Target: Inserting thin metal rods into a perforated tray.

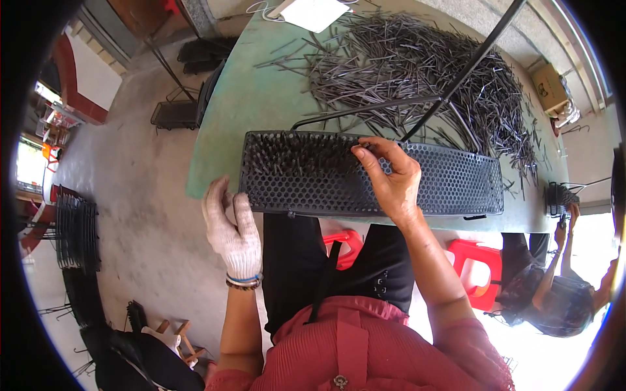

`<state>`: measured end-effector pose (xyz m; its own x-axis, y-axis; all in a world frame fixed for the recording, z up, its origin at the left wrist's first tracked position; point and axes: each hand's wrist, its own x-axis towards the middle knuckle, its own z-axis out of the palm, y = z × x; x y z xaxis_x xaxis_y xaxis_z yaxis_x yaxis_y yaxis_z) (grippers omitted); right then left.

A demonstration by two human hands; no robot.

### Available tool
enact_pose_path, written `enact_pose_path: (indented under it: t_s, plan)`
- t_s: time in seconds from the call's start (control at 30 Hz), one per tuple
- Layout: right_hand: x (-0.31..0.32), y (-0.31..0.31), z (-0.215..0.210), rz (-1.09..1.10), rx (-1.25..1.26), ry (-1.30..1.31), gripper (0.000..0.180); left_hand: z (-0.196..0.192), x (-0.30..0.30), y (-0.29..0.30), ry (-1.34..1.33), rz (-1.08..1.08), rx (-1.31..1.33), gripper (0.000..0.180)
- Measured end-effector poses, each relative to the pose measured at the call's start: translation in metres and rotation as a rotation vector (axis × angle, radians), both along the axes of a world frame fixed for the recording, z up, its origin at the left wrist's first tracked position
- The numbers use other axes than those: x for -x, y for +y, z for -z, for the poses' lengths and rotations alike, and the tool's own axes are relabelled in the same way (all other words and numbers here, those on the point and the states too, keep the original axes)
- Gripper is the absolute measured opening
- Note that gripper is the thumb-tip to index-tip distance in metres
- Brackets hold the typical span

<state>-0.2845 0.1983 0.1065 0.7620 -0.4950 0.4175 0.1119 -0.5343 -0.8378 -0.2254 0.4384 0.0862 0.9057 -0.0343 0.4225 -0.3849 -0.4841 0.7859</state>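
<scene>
My right grip [399,179]: pinched on dark piece [368,147], over perforated tray [450,186]; my left grip [232,238]: gloved, parted, alongside

I am in what looks like a workshop, with a heap of dark rods [404,72] spread over my green table [241,91], black racks [77,228] stacked on the grey floor [156,241] and a co-worker [554,303] close by.
</scene>
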Motion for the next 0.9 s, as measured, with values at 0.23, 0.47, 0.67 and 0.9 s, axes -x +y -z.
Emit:
enact_pose_path:
  t_s: [0.23, 0.47, 0.67, 0.9]
  plan:
    - [0.000, -0.002, 0.008, 0.019, 0.033, -0.010, 0.021, 0.041, -0.023, -0.005, 0.042, 0.070, -0.133, 0.039]
    - [0.001, 0.002, 0.008, 0.028, 0.103, -0.031, 0.019, 0.040, -0.020, -0.009, 0.006, 0.067, -0.222, 0.039]
    - [-0.001, -0.002, 0.013, -0.020, 0.227, -0.113, 0.020, 0.042, -0.020, -0.008, 0.019, 0.073, -0.243, 0.040]
    - [-0.002, 0.001, 0.022, -0.091, 0.331, -0.159, 0.027, 0.046, -0.022, -0.007, -0.045, 0.092, -0.271, 0.041]
